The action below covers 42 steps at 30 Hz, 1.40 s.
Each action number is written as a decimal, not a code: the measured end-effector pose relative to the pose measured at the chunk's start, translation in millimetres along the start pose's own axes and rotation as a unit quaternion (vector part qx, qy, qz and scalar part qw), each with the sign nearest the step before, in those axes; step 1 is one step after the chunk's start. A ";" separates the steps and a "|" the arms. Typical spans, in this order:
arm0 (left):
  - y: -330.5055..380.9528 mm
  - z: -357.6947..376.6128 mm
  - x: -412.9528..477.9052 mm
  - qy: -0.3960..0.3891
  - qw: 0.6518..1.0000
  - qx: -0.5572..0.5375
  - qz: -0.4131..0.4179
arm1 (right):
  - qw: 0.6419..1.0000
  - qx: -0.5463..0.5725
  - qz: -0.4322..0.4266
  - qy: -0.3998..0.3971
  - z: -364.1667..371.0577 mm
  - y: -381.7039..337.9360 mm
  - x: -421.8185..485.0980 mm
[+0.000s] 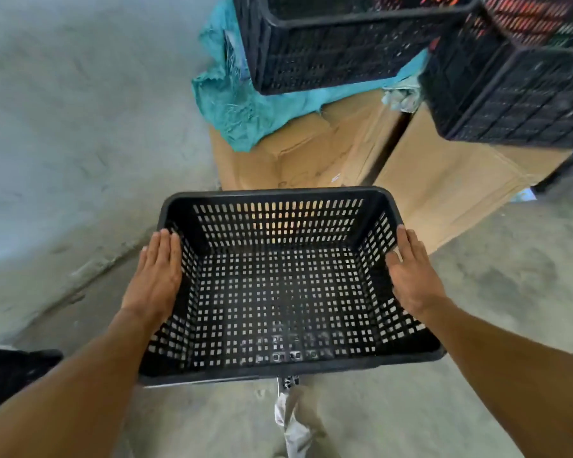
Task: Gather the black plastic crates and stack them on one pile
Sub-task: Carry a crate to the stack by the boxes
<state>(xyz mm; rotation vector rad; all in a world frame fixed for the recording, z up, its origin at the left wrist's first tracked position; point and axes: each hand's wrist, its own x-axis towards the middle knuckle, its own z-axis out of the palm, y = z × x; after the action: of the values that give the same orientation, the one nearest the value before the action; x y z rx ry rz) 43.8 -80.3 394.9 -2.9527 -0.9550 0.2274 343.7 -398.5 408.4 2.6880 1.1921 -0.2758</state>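
Note:
A black perforated plastic crate (278, 292) is held in front of me above the concrete floor, its open top toward me and nothing inside. My left hand (154, 276) lies flat against its left side wall. Pressed on the right side wall is my right hand (414, 276). Both palms clamp the crate between them. Two more black crates stand ahead on cardboard boxes: one at top centre (328, 51), another at top right (516, 90), with red shapes showing through its mesh.
Brown cardboard boxes (311, 153) sit on the floor under the far crates, with a teal cloth (232, 94) draped over the left one. A grey wall (63, 110) runs along the left. A dark object (10, 375) lies at lower left. My leg shows below the crate.

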 end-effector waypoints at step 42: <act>957.0 -49.3 296.4 0.030 0.914 -0.016 0.405 | 0.893 0.088 0.441 -0.019 202.4 790.0 -214.1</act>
<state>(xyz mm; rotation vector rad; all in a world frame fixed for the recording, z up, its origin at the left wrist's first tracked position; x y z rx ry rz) 843.7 -682.6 335.2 -3.1666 0.3294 0.1240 772.7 -1121.2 340.9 3.0185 -0.1545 -0.2876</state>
